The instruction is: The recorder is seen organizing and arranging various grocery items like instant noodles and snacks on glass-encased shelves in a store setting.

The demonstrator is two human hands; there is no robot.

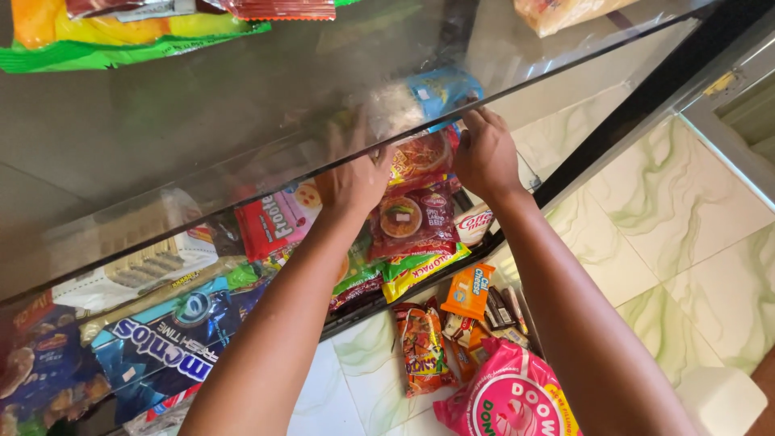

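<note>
— Reaching under the glass shelf (242, 105), both hands went into the snack packets. Left hand (353, 179) lay partly behind the glass, fingers curled onto a red noodle packet (413, 214); grip could not be read through the glare. Right hand (484, 153) was closed on the same stack's far edge, beside a blue packet (440, 90).

— What crowded them?

— Red cereal bag (274, 222) and a blue mint pouch (165, 347) lay to the left. On the marbled floor tiles (670, 210) sat an orange packet (468, 291), small chocolate bars (500, 311) and a pink glossy bag (513, 400), cut off by the frame edge.

— Textures?

— Crinkled shiny foil everywhere. Glass was smeared and reflective, blurring what lay beneath. A black metal frame (638, 105) edged the shelf.
</note>
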